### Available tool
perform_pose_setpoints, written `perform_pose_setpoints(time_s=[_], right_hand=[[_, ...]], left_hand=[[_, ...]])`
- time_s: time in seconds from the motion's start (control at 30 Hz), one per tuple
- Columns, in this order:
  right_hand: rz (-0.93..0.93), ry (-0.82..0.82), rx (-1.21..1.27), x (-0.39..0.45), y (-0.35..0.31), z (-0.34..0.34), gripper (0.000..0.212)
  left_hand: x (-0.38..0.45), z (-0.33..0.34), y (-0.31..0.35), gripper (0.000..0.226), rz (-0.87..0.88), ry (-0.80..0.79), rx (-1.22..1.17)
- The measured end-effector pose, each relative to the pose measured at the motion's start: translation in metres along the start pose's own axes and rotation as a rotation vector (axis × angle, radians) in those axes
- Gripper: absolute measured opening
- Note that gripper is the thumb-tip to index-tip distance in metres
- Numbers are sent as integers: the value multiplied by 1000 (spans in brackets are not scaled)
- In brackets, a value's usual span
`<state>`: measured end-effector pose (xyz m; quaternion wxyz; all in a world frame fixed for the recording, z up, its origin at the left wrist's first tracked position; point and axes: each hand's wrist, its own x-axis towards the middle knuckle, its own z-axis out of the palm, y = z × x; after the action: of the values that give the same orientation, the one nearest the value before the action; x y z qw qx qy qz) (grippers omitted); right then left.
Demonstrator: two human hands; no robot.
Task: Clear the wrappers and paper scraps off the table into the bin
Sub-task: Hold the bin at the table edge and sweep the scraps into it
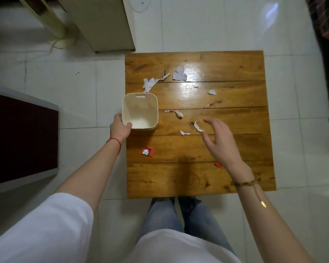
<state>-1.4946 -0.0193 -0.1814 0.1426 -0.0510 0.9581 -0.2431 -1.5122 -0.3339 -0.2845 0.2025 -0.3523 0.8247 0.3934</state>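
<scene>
A cream square bin (140,103) stands on the left edge of the wooden table (235,149), nothing visible inside it. My left hand (120,128) grips its near left corner. My right hand (219,137) hovers open over the table's middle, fingertips just beside a small white scrap (198,127). Torn white paper lies at the far side: a long piece (151,83) and a bigger one (179,74), plus a small crumpled scrap (212,92). Red-and-white wrapper bits lie scattered: one (208,105), one (168,111), one (184,133), a red wrapper (147,151), and a red bit (218,164) by my wrist.
The table stands on white floor tiles. A dark red mat (21,137) lies to the left, a beige cabinet (106,23) and a fan stand (65,37) at the far left. My legs in jeans are at the table's near edge.
</scene>
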Motion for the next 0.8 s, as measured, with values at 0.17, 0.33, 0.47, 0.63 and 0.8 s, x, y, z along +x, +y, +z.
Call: perform_pose_setpoints(time_s=[0.17, 0.33, 0.47, 0.63, 0.8], right_hand=[[10, -6, 18, 7, -2, 20, 36], [34, -39, 9, 4, -2, 31, 40], [36, -21, 14, -6, -1, 29, 41], [35, 6, 30, -29, 6, 20, 41], [-12, 11, 45, -66, 25, 12, 39]], left_hand=[[9, 12, -3, 38, 45, 50, -49], [4, 16, -1, 37, 17, 102, -94], [-8, 13, 0, 38, 12, 97, -110], [-48, 11, -4, 38, 51, 60, -119], [-115, 24, -17, 36, 92, 16, -120]])
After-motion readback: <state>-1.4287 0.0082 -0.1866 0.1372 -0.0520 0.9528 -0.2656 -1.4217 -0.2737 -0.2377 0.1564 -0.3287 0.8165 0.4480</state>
